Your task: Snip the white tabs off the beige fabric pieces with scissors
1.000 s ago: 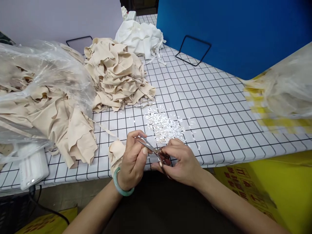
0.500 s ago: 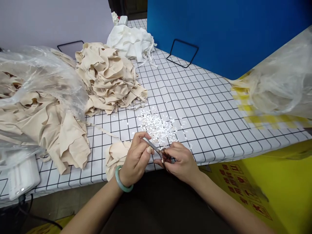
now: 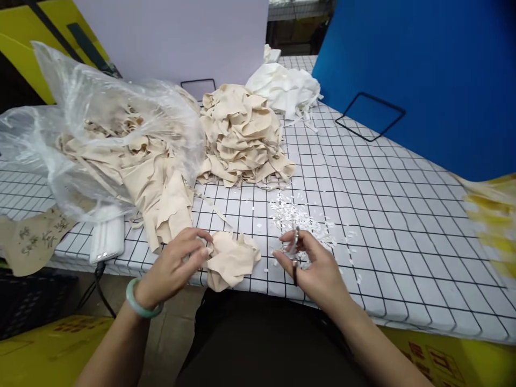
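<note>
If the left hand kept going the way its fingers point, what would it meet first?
The left hand points right at the crumpled beige fabric piece on the table edge; its fingertips appear already touching it.
</note>
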Available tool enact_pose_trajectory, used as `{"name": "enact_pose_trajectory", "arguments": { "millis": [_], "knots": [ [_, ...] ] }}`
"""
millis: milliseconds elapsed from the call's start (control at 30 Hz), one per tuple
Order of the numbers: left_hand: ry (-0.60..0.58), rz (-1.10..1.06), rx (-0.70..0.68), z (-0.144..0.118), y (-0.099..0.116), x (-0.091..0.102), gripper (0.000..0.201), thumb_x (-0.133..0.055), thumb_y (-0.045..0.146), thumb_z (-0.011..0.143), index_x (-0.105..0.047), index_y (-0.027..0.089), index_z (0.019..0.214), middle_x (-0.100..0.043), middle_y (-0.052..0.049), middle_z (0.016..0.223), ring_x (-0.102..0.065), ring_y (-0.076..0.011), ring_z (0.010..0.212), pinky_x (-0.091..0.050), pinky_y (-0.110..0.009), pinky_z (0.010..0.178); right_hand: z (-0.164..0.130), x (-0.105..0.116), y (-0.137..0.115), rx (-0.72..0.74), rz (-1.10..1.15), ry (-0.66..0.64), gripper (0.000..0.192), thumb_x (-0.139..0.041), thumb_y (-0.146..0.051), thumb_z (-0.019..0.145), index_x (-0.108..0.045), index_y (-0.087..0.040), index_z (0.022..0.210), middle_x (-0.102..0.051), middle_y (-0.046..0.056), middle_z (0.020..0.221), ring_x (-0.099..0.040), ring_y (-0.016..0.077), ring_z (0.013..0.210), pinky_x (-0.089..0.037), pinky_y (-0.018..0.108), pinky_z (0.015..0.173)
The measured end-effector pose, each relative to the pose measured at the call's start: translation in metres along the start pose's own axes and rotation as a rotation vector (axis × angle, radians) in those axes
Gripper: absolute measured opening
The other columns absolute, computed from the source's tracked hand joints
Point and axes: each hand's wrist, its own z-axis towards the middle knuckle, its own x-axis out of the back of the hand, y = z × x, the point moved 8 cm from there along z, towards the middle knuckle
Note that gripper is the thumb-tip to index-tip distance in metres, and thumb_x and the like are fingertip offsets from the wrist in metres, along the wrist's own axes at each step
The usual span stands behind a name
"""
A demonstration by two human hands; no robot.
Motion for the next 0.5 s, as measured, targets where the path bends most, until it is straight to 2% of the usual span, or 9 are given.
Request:
{"name": "enact_pose_trajectory", "arguments": {
  "millis": [67,100,167,233,267,333,400,433,500],
  "knots": [
    [0.100,0.151,-0.018,0.015,-0.011,0.004,0.024,-0.044,0.005,0.091,-0.065,0.016,0.095,-0.059,-0.012,0.120,-0.054,-0.0262,0.117,-0.046,-0.043,0.099,0.006,-0.027,-0.005,0.002,0.096,-0.068,0.030,-0.071,-0.042,0.079,-0.058,-0.024,0.100,-0.064,0.004,0.090,-0.058,0.0184,0.075,-0.052,0.035,0.074],
    [0.100,0.230,-0.056,0.026,-0.014,-0.002,0.031,-0.045,0.000,0.087,-0.065,0.016,0.104,-0.055,-0.015,0.129,-0.049,-0.0294,0.125,-0.042,-0.049,0.105,0.008,-0.037,-0.007,0.005,0.145,-0.089,0.030,-0.071,-0.042,0.080,-0.057,-0.024,0.100,-0.063,0.004,0.092,-0.057,0.0173,0.073,-0.052,0.034,0.072],
    [-0.079,0.304,-0.166,0.052,-0.017,-0.029,0.037,-0.047,-0.004,0.082,-0.067,0.016,0.107,-0.052,-0.016,0.138,-0.040,-0.0341,0.134,-0.036,-0.056,0.110,0.012,-0.051,-0.010,0.021,0.223,-0.105,0.029,-0.070,-0.042,0.081,-0.056,-0.023,0.098,-0.062,0.005,0.096,-0.056,0.0157,0.072,-0.051,0.033,0.071],
    [-0.251,0.287,-0.227,0.071,-0.019,-0.050,0.023,-0.052,0.001,0.084,-0.069,0.014,0.092,-0.058,-0.017,0.130,-0.045,-0.0343,0.129,-0.040,-0.054,0.108,0.012,-0.056,-0.012,0.033,0.257,-0.088,0.029,-0.069,-0.043,0.082,-0.055,-0.024,0.097,-0.061,0.005,0.097,-0.055,0.0157,0.073,-0.051,0.034,0.073],
    [-0.297,0.268,-0.236,0.077,-0.018,-0.053,0.017,-0.053,0.004,0.085,-0.067,0.013,0.085,-0.063,-0.016,0.121,-0.051,-0.0320,0.122,-0.044,-0.050,0.104,0.011,-0.058,-0.013,0.033,0.257,-0.069,0.029,-0.070,-0.043,0.081,-0.055,-0.024,0.097,-0.061,0.005,0.098,-0.056,0.0167,0.076,-0.051,0.035,0.075],
    [-0.325,0.237,-0.236,0.084,-0.012,-0.048,0.015,-0.052,0.009,0.088,-0.064,0.013,0.080,-0.068,-0.012,0.098,-0.061,-0.0238,0.097,-0.051,-0.037,0.088,0.009,-0.063,-0.016,0.024,0.243,-0.029,0.035,-0.074,-0.039,0.076,-0.053,-0.025,0.100,-0.061,0.006,0.107,-0.058,0.0206,0.088,-0.050,0.038,0.082],
    [-0.330,0.194,-0.193,0.085,-0.002,-0.033,0.014,-0.050,0.011,0.088,-0.063,0.015,0.082,-0.066,-0.005,0.079,-0.059,-0.0165,0.074,-0.049,-0.027,0.071,0.008,-0.074,-0.023,0.023,0.221,-0.030,0.045,-0.077,-0.032,0.069,-0.051,-0.026,0.105,-0.060,0.007,0.117,-0.057,0.0247,0.101,-0.050,0.040,0.085],
    [-0.338,0.169,-0.155,0.084,0.003,-0.026,0.013,-0.050,0.012,0.087,-0.062,0.015,0.082,-0.064,-0.002,0.073,-0.057,-0.0145,0.067,-0.045,-0.024,0.064,0.010,-0.082,-0.027,0.031,0.208,-0.049,0.044,-0.075,-0.028,0.068,-0.051,-0.026,0.105,-0.060,0.007,0.118,-0.057,0.0256,0.103,-0.049,0.040,0.085],
    [-0.358,0.146,-0.056,0.081,0.011,-0.011,0.013,-0.050,0.015,0.086,-0.061,0.016,0.078,-0.060,0.000,0.066,-0.053,-0.0126,0.059,-0.039,-0.023,0.057,0.020,-0.094,-0.035,0.050,0.204,-0.099,0.033,-0.067,-0.022,0.070,-0.051,-0.025,0.098,-0.062,0.005,0.105,-0.058,0.0240,0.097,-0.048,0.039,0.083]
  ]
}}
